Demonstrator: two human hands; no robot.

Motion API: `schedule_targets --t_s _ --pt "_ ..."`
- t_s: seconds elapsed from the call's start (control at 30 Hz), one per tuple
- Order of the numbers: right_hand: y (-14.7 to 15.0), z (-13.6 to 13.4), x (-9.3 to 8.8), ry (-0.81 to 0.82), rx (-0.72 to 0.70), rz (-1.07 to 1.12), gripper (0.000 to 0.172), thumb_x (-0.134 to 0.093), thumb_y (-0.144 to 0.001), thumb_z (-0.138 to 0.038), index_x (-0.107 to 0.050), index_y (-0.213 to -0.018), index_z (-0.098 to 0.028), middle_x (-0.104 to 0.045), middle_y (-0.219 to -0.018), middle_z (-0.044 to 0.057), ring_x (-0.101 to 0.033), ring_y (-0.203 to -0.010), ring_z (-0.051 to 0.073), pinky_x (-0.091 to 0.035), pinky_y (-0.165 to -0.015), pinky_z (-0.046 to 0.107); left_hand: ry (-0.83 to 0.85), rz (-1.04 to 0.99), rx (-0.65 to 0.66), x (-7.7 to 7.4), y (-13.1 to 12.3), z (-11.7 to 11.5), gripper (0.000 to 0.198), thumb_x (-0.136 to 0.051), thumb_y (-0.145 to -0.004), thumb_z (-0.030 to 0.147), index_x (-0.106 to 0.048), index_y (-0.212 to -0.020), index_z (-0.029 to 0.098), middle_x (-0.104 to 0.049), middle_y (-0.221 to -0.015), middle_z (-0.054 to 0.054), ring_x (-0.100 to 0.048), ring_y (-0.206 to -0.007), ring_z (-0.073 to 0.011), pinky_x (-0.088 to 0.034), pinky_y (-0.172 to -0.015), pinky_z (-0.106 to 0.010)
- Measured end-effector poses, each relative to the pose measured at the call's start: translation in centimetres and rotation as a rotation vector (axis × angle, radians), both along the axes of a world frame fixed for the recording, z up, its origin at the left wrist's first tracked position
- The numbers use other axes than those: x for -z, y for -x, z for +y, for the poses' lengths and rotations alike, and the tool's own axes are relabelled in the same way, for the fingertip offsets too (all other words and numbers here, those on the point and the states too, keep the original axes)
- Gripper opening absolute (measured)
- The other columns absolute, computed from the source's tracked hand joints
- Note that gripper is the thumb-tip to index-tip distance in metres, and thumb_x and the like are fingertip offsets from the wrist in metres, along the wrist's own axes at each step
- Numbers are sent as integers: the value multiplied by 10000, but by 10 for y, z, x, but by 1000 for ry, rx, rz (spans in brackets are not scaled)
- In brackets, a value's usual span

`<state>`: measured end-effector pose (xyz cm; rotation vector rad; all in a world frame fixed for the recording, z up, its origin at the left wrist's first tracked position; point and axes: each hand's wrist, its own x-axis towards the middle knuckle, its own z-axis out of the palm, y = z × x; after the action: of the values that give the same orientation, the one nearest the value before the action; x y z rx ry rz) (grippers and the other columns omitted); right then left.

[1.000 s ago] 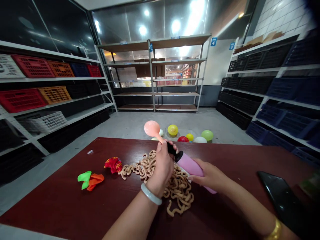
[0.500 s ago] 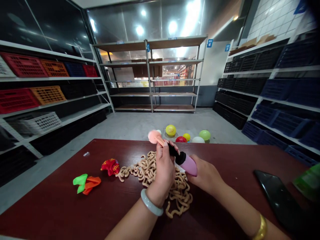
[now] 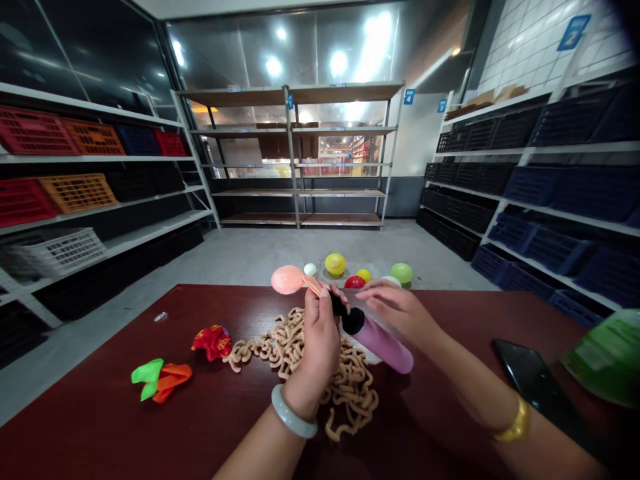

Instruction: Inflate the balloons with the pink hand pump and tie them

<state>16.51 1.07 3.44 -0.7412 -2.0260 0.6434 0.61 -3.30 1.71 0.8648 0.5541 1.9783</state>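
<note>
My left hand (image 3: 323,333) is closed around the black end of a pink hand balloon pump (image 3: 385,345), pinching the neck of a peach balloon (image 3: 287,279) there. The balloon is partly inflated and points left. The pump slants down to the right, its pink body free of any hand. Just above that body, my right hand (image 3: 400,310) is open, fingers stretched and holding nothing. Beneath both hands lies a pile of tan curled pieces (image 3: 350,390), partly hidden by my left hand.
On the dark red table (image 3: 215,433) lie a red patterned wrapper (image 3: 213,343), limp green and orange balloons (image 3: 170,380), a black phone (image 3: 530,373) and a green-white package (image 3: 605,357). Inflated balloons (image 3: 335,265) rest on the floor beyond. Shelves with crates (image 3: 75,193) line the sides.
My right hand has let go of the pump body and lifted away with fingers opened. The peach balloon has grown larger and swung left. My left hand keeps its grip.
</note>
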Motion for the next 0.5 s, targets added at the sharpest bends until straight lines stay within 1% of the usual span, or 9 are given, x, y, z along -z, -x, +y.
schedule_targets --t_s 0.07,0.13,0.2,0.23,0.3,0.33,0.4,0.47,0.5 --pt "25 3 -30 29 -58 7 336 -552 -967 -466 -766 -888 -219 -724 -976 71 -670 -1018 222 -525 -965 400 5 21 19 0 -2 -2 188 -653 -931 388 -578 -911 216 -559 -872 -31 -556 -762 -150 -489 -689 -265" --pt "52 6 -55 154 -73 -45 365 -558 -962 -475 -733 -804 -197 -693 -817 54 -679 -787 179 -578 -738 321 15 34 10 2 -2 -1 207 -652 -930 407 -583 -922 212 -562 -871 -31 -551 -752 -145 -487 -688 -260" --pt "75 9 -71 362 -33 -171 408 -551 -954 -526 -694 -780 -187 -597 -608 17 -588 -516 140 -513 -494 268 28 46 -13 6 -1 1 233 -640 -935 435 -582 -954 211 -566 -850 -22 -547 -732 -139 -485 -685 -258" --pt "84 11 -76 436 -18 -229 440 -548 -940 -571 -675 -764 -188 -544 -541 0 -537 -437 135 -463 -416 263 42 57 -25 8 -1 3 251 -631 -939 452 -581 -979 209 -574 -844 -19 -552 -729 -137 -484 -685 -258" --pt "94 14 -80 522 -14 -313 452 -592 -888 -614 -639 -721 -196 -480 -476 -21 -467 -359 132 -376 -336 262 87 74 -36 12 0 5 293 -623 -939 479 -575 -1039 208 -596 -845 -18 -566 -724 -136 -473 -660 -252" --pt "97 16 -80 546 -31 -323 418 -633 -859 -590 -628 -706 -201 -471 -469 -26 -447 -348 130 -346 -324 260 109 74 -32 13 0 6 311 -628 -934 486 -572 -1063 208 -604 -844 -16 -570 -713 -134 -461 -632 -245" --pt "99 18 -79 601 -96 -283 296 -702 -810 -461 -614 -686 -207 -465 -471 -38 -406 -351 113 -295 -330 250 126 57 -8 14 -2 7 331 -644 -924 485 -568 -1096 213 -613 -844 -12 -579 -694 -132 -433 -586 -237" --pt "101 19 -75 641 -170 -185 206 -697 -788 -340 -595 -667 -208 -449 -479 -48 -371 -377 96 -257 -358 241 118 19 31 14 -5 7 339 -654 -918 474 -568 -1125 220 -631 -871 -19 -606 -719 -142 -441 -595 -244" --pt "103 19 -73 632 -182 -127 195 -681 -786 -309 -579 -655 -208 -446 -489 -48 -368 -397 93 -253 -374 239 118 -2 45 13 -6 6 347 -658 -917 466 -568 -1149 224 -646 -902 -28 -627 -758 -154 -459 -623 -253"
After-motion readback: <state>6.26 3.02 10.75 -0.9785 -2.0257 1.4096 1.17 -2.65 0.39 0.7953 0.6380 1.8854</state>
